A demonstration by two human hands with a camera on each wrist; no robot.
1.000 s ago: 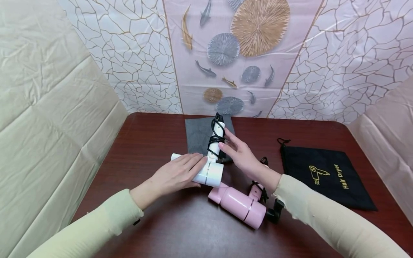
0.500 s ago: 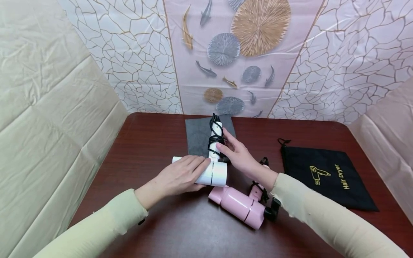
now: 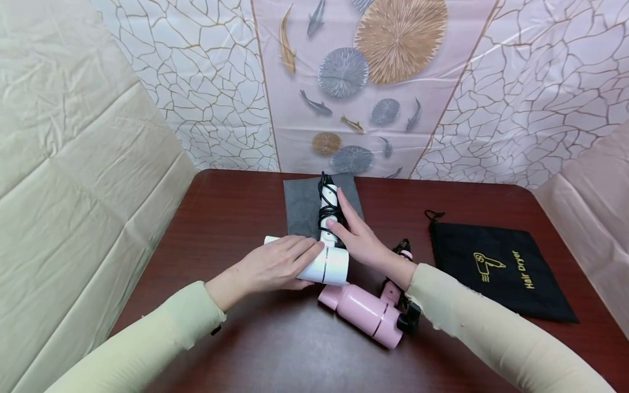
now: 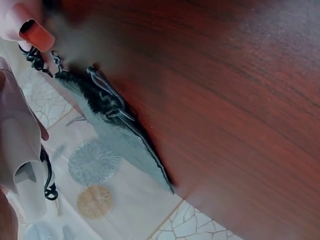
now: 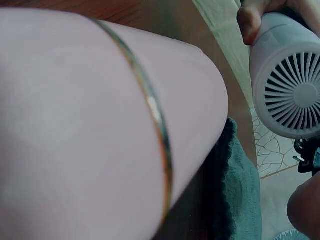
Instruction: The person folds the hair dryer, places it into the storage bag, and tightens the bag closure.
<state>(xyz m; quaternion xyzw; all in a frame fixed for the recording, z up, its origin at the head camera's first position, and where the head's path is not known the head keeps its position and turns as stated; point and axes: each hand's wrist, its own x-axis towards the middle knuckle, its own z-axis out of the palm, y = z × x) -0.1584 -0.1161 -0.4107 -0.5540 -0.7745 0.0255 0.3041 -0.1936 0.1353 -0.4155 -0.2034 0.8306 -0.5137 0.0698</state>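
Observation:
A white hair dryer (image 3: 338, 266) is held between both hands over the middle of the table. My left hand (image 3: 275, 266) grips its barrel from above, covering much of it. At the handle, wound with black cord, my right hand (image 3: 361, 240) has its thumb in front and its fingers along the right side. The right wrist view shows the dryer's round slotted grille (image 5: 265, 65) and the left hand's fingers. Just below lies a pink hair dryer (image 3: 361, 310) on its side, with cord round its handle and a black plug at its right end.
Behind the white dryer's handle lies a grey drawstring pouch (image 3: 301, 207), partly hidden in the head view. A black pouch (image 3: 506, 267) marked "Hair Dryer" lies at the right of the dark red table (image 3: 221, 202). Patterned cloth (image 3: 221, 82) hangs along the back edge.
The white hair dryer has shifted slightly right at its barrel, while its handle end has tilted a little left. The right index finger has straightened along the handle. The pink dryer's plug has moved slightly left.

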